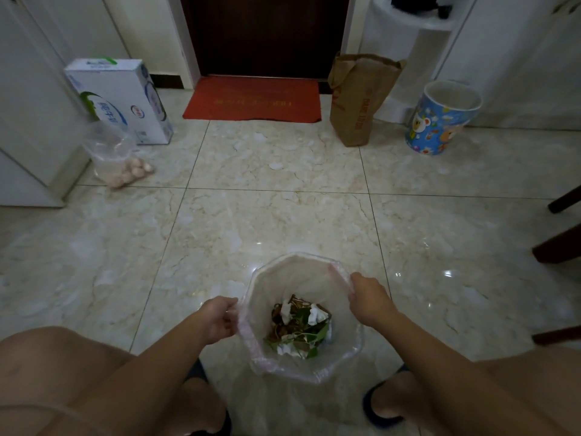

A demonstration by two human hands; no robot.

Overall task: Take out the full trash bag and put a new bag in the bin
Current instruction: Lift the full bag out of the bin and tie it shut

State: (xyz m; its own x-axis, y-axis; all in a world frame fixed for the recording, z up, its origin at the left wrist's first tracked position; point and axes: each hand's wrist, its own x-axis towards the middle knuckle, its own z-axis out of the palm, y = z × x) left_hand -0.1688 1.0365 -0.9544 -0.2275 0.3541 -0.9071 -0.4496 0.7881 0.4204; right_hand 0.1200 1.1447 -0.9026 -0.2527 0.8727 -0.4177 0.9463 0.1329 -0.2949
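A clear trash bag (284,369) stands open on the floor between my feet, its rim spread wide. Leaves, crumpled paper and scraps (298,325) lie at its bottom. My left hand (217,319) pinches the bag's left rim. My right hand (369,298) grips the right rim, where the plastic is gathered into a fold. A blue patterned bin (440,121) with a clear liner over its rim stands far off at the right, near the wall.
A brown paper bag (355,99) stands beside a red doormat (251,100) before a dark door. At the left are a white milk carton box (125,99) and a plastic bag of eggs (119,162). Dark chair legs (559,243) intrude at the right edge.
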